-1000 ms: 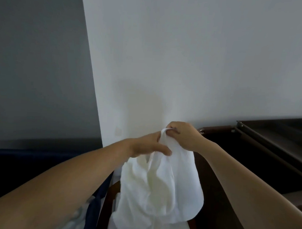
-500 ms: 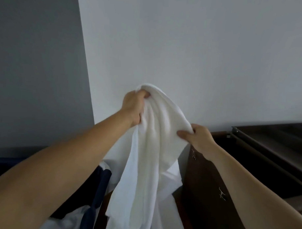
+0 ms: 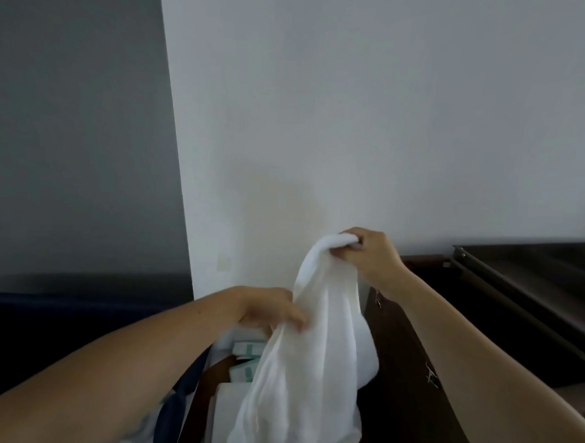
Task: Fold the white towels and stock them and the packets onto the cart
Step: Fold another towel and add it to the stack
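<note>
Right hand point(image 3: 366, 253) now atop towel point(image 3: 313, 354)

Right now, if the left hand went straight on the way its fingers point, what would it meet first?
The left hand points rightward into the hanging white cloth towel, whose edge its fingers hold; behind that, probably the dark brown cabinet, though depth is unclear.

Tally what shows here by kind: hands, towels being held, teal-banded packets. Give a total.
Hands: 2, the left hand and the right hand
Held towels: 1, the white towel
Teal-banded packets: 2, the upper packet and the lower packet; the towel may hide more
Total: 5
</note>
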